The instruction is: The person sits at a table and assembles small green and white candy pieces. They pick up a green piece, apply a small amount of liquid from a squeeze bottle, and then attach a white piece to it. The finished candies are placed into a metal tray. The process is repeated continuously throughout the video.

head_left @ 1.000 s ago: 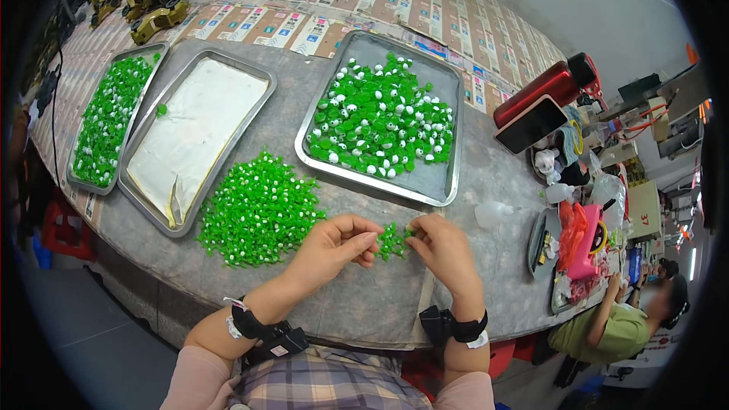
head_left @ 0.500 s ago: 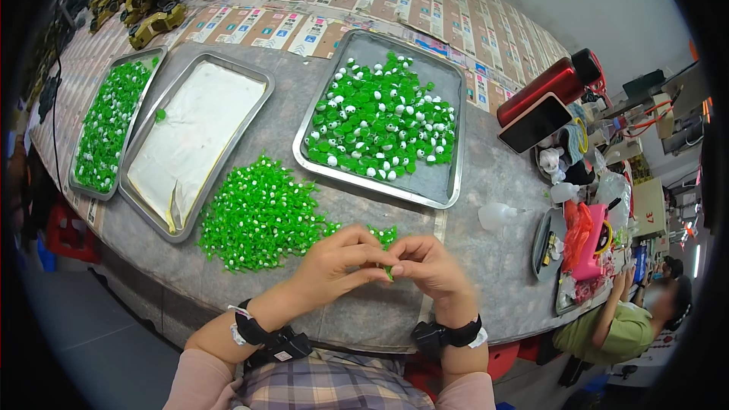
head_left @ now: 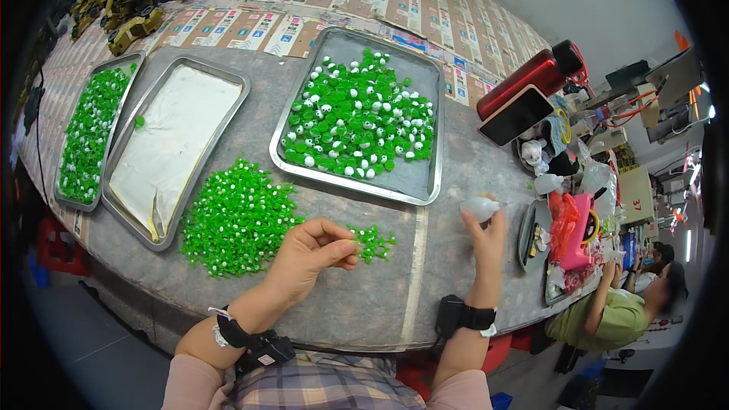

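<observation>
My right hand (head_left: 487, 241) has reached out to the right, its thumb and fingers around a small translucent white squeeze bottle (head_left: 476, 206). The fingers of my left hand (head_left: 313, 252) are pinched together above the table; what they hold, if anything, is hidden. Just right of them lies a small cluster of green pieces (head_left: 372, 244). On the left hand's other side is a big heap of small green-and-white plastic pieces (head_left: 235, 220). Beyond, a metal tray (head_left: 434, 182) carries green round parts with white eyeball-like balls.
Farther left are a tray lined with white sheet (head_left: 178, 125) and a narrow tray of green parts (head_left: 95, 129). A red flask (head_left: 524, 83), a phone (head_left: 516, 115), a second squeeze bottle (head_left: 548, 184) and a pink container (head_left: 579, 231) stand right. A person in green (head_left: 607, 315) sits beyond.
My hands have come apart from their shared pinch on a small green piece. The right one has moved right and taken hold of the squeeze bottle; the left stays pinched, slightly farther left.
</observation>
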Demonstrator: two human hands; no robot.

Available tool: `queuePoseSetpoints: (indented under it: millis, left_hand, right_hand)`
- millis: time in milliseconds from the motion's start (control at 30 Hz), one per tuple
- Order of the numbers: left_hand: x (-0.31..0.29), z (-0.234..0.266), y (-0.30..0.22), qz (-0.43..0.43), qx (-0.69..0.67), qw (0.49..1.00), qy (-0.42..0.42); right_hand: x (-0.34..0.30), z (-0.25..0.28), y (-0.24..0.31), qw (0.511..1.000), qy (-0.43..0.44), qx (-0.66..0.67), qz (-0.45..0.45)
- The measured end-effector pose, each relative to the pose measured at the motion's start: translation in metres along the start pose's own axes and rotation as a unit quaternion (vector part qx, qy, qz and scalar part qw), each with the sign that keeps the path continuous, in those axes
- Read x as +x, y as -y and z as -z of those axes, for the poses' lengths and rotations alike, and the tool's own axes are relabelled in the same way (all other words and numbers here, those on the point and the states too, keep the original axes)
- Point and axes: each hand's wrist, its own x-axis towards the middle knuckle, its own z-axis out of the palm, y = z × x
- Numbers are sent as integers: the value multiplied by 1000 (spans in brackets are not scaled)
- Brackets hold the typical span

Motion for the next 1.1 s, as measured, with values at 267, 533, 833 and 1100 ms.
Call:
queuePoseSetpoints:
  millis: [267,533,833,1100]
  left_hand:
    - [-2,5,-2,41,2,999,-18]
    - [1,7,-1,59,-60,996,-5]
    - [1,6,0,61,-68,996,-3]
    - [1,6,-1,67,-62,996,-2]
  right_hand:
    - [-30,1,105,966,-1,260,12]
    - [-58,-31,148,941,-87,318,77]
    - [-69,-44,154,962,-80,224,135]
    - [-63,-45,140,938,-54,245,240]
